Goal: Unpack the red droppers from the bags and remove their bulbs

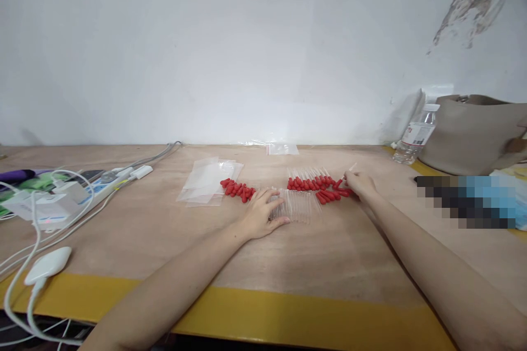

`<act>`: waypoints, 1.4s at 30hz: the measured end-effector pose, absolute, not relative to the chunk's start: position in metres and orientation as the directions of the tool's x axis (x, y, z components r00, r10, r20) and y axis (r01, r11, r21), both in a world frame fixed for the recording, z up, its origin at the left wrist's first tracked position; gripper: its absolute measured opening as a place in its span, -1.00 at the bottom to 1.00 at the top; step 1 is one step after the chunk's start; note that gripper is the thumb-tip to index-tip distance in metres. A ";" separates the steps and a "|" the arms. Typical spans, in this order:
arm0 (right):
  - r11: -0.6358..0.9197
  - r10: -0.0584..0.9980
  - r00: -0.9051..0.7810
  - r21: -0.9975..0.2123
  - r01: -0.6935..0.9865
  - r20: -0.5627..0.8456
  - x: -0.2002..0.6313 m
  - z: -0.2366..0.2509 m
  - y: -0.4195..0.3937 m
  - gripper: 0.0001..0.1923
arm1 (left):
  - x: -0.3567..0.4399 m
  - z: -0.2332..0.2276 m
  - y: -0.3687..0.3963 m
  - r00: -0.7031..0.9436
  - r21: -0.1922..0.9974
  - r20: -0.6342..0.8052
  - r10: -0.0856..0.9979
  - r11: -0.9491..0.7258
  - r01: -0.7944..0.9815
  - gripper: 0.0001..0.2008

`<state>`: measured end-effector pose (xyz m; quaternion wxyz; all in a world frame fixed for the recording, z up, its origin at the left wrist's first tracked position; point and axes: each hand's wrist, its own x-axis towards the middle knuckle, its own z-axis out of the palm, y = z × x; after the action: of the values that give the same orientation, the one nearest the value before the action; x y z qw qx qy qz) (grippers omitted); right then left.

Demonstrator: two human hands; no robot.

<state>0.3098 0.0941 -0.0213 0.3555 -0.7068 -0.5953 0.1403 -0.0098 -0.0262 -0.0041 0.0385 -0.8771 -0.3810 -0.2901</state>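
Observation:
Glass droppers with red rubber bulbs lie in rows on the wooden table. In the back row, the red bulbs (310, 182) face me and the clear tubes point to the wall. A front row of clear tubes (298, 207) lies under and beside my left hand (263, 213), which rests with its fingers spread over them. More red bulbs (236, 189) show left of that hand, and loose ones (327, 196) lie to the right. My right hand (360, 184) is pinched at the right end of the rows, with a clear tube tip sticking up from its fingers.
Clear plastic bags (206, 181) lie to the left, and a small bag (283, 149) is by the wall. Chargers and cables fill the left side around a power strip (96, 189). At the right stand a water bottle (416, 134) and a grey-beige bag (465, 131).

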 end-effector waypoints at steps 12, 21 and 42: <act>0.046 0.826 0.348 -0.668 0.742 0.443 0.298 -0.005 0.072 -0.72 | -0.011 -0.006 -0.025 0.549 0.137 0.530 0.646 -0.704 0.696 -0.57; 0.355 0.870 0.216 -0.868 0.348 0.442 0.266 0.021 0.055 -0.76 | -0.011 -0.003 -0.028 0.528 0.152 0.553 0.645 -0.701 0.697 -0.48; 0.410 0.894 -0.222 -0.911 0.055 0.389 0.208 0.007 -0.021 -0.79 | 0.001 0.001 -0.034 0.433 0.214 0.696 0.573 -0.741 0.637 -0.81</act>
<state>0.2082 -0.0214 0.0074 0.5119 -0.3563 -0.6655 0.4100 0.0009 -0.0337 0.0011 0.0403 -0.8455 -0.3578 -0.3943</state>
